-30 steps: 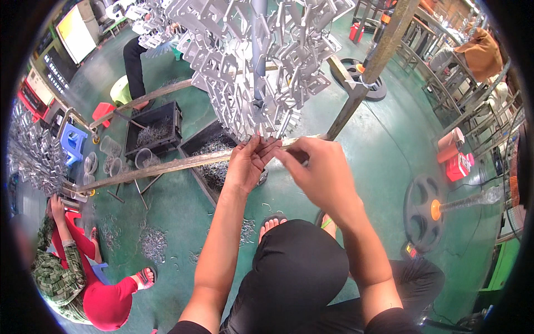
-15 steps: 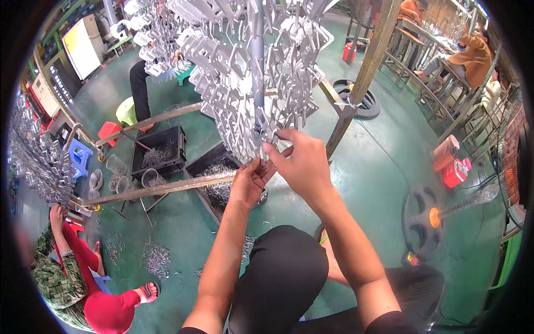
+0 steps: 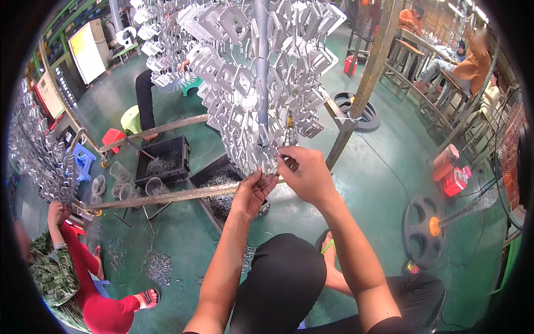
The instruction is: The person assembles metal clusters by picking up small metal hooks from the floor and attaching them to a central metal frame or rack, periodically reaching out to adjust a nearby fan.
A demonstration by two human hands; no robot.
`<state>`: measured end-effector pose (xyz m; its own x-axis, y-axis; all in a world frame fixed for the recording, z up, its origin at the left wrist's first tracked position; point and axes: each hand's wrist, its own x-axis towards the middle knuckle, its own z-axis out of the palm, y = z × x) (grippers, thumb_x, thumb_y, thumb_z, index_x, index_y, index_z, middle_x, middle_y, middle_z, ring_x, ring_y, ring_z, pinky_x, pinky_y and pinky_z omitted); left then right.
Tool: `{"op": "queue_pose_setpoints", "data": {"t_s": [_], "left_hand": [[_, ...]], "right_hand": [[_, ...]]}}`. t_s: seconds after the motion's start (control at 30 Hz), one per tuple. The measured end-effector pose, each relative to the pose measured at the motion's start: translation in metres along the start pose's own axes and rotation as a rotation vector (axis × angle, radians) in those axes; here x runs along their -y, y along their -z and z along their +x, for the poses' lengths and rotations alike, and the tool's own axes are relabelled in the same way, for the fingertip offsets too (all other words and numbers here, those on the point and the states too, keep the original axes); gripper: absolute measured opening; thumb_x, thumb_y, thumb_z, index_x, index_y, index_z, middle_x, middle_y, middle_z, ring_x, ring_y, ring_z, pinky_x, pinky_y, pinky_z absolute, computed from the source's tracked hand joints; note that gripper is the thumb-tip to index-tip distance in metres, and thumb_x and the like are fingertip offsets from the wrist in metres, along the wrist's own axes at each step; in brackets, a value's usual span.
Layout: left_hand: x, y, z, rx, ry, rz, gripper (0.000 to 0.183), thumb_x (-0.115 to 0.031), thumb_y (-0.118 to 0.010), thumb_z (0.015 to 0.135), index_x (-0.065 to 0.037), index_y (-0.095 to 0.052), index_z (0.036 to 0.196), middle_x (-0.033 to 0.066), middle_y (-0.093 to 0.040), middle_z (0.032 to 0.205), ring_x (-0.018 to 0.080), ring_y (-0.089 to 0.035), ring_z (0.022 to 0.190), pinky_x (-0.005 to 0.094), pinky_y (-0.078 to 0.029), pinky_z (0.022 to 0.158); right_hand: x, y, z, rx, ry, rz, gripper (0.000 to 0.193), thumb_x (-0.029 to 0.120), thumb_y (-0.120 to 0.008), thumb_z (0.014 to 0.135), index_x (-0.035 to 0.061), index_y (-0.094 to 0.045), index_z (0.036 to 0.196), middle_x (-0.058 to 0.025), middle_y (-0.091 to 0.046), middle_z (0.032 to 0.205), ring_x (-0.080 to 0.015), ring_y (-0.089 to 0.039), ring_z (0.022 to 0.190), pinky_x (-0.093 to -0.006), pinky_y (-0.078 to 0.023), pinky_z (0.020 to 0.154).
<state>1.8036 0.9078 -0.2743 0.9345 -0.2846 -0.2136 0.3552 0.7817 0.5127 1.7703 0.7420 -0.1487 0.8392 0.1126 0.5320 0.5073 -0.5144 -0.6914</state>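
Note:
A dense cluster of silver metal brackets (image 3: 236, 92) hangs in tiers around a grey upright pole (image 3: 262, 67). At its lower end, in front of me, both my hands are raised. My left hand (image 3: 253, 195) is palm up with curled fingers, its thumb tip touching the lowest brackets; what it pinches is too small to tell. Just right of it, my right hand (image 3: 310, 175) has thumb and bent forefinger closed together against the cluster's lower right side. Whatever lies between those fingertips is hidden.
A wooden rail (image 3: 161, 199) crosses behind my left hand, and a wooden post (image 3: 361, 89) leans at right. Beyond the rail are black crates (image 3: 162, 161) of small metal hooks and clear plastic cups (image 3: 156, 186). Loose hooks (image 3: 158, 266) lie on the floor. A co-worker (image 3: 55, 273) sits at left.
The view has tilted slightly, so the cluster and my hands sit a little lower in it. My hands stay at the cluster's lower end, the right fingers slightly more bent.

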Motion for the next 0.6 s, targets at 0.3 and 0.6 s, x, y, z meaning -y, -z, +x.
{"op": "queue_pose_setpoints", "data": {"t_s": [0.3,0.6], "left_hand": [[0.001,0.012,0.013,0.073,0.048,-0.066,0.018,-0.015,-0.059,0.103,0.001,-0.061,0.096,0.0169,-0.067,0.097,0.0352,-0.068,0.109,0.0451,-0.055,0.106],[0.000,-0.004,0.006,0.037,0.092,-0.018,0.023,-0.019,-0.055,0.106,0.000,-0.058,0.094,0.0265,-0.067,0.112,0.0386,-0.067,0.112,0.0439,-0.056,0.105]], "right_hand": [[0.003,0.000,0.001,-0.022,-0.019,-0.158,0.032,0.021,-0.073,0.087,-0.0047,-0.072,0.106,-0.0232,-0.072,0.094,-0.0363,-0.070,0.073,-0.0437,-0.055,0.071],[0.012,0.005,0.002,0.024,-0.082,-0.179,0.034,0.019,-0.076,0.088,-0.0087,-0.071,0.107,-0.0213,-0.073,0.091,-0.0292,-0.074,0.075,-0.0354,-0.057,0.069]]}}
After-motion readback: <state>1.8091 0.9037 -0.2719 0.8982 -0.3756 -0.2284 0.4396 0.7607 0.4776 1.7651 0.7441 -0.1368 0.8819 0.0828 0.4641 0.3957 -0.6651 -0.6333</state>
